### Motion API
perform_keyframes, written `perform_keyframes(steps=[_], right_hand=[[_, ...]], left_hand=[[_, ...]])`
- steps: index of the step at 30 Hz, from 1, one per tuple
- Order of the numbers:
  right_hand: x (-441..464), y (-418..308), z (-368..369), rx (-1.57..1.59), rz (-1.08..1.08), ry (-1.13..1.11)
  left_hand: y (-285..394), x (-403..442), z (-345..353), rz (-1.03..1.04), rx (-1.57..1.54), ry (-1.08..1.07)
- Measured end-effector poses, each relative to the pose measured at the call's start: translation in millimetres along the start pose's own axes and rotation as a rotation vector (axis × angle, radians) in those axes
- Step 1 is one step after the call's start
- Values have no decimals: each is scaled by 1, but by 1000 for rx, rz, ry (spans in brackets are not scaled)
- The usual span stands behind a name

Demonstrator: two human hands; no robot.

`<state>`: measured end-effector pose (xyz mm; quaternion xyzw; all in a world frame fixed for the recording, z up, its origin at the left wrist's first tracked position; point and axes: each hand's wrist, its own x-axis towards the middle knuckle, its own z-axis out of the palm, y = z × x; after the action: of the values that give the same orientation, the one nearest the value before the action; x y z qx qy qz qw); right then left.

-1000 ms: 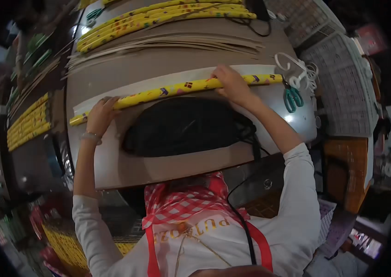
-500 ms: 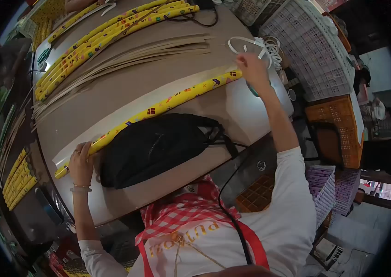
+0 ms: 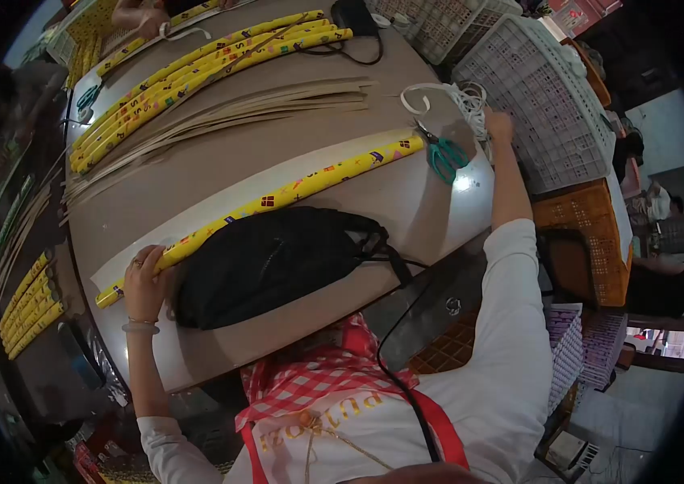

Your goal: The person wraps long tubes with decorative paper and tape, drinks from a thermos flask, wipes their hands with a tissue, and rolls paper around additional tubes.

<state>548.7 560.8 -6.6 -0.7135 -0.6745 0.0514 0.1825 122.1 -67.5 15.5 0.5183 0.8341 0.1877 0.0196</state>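
A yellow patterned roll of wrapping paper [image 3: 310, 184] lies slantwise across the table, a pale sheet edge showing along its far side. My left hand [image 3: 145, 282] is closed on its near left end. Beyond the table's right side, my right hand [image 3: 500, 127] is closed beside a coil of white strap [image 3: 469, 101]; its fingertips are partly hidden, so I cannot make out what it holds. Scissors with teal handles [image 3: 446, 159] lie slightly apart at the roll's right end. A black bag [image 3: 277, 262] rests between the roll and my body.
Several more yellow rolls [image 3: 197, 77] and long brown paper strips [image 3: 229, 117] lie farther back. A grey plastic crate [image 3: 535, 105] and an orange crate [image 3: 580, 222] stand on the right. Another person's hand [image 3: 148, 20] is at the far edge, near a white strip.
My right hand has moved right, away from the roll's end, toward the strap coil. The teal scissors now show fully. My left hand stays on the roll.
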Motion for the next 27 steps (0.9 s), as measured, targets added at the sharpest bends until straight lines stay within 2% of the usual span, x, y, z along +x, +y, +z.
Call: perform_keyframes(steps=[2, 3, 5, 7, 9, 10, 11, 13, 14, 16, 19, 22, 24, 26, 27], right_hand=[[27, 25, -2, 209, 145, -83], [15, 20, -12, 210, 144, -89], [-14, 17, -44, 1196, 176, -366], [-39, -2, -63, 1546, 57, -442], [-88, -38, -101, 1597, 59, -573], [-94, -36, -99, 1649, -73, -705], [-109, -43, -99, 1648, -70, -737], [-148, -64, -107, 1545, -64, -854], [-167, -73, -107, 1501, -114, -999], [-213, -104, -108, 1447, -152, -1057], [-245, -126, -85, 1362, -178, -1299], [-284, -153, -79, 1371, -75, -1459], [-309, -174, -82, 1343, -103, -1495], [-329, -191, -81, 1247, -80, -1647], [-340, -199, -83, 1196, -99, -1659]], left_hand=[[0, -1, 2, -30, -2, 2], [-1, -1, 4, -34, 1, -1], [-6, -4, 9, 18, 21, 43], [-4, -4, 8, 32, 51, 34], [1, -4, 6, 39, 43, 58], [-2, -4, 8, 38, 36, 55], [-5, -5, 9, 39, 30, 54], [-1, -5, 8, -15, 53, 38], [-4, -7, 11, 9, 55, 55], [-5, -9, 11, 9, 64, 77], [-6, -9, 10, 21, 86, 25], [-2, -10, 4, 23, 70, 84], [-1, -9, -2, 48, 73, 106], [3, -13, -11, 62, 84, 120], [10, -16, -15, 70, 41, 200]])
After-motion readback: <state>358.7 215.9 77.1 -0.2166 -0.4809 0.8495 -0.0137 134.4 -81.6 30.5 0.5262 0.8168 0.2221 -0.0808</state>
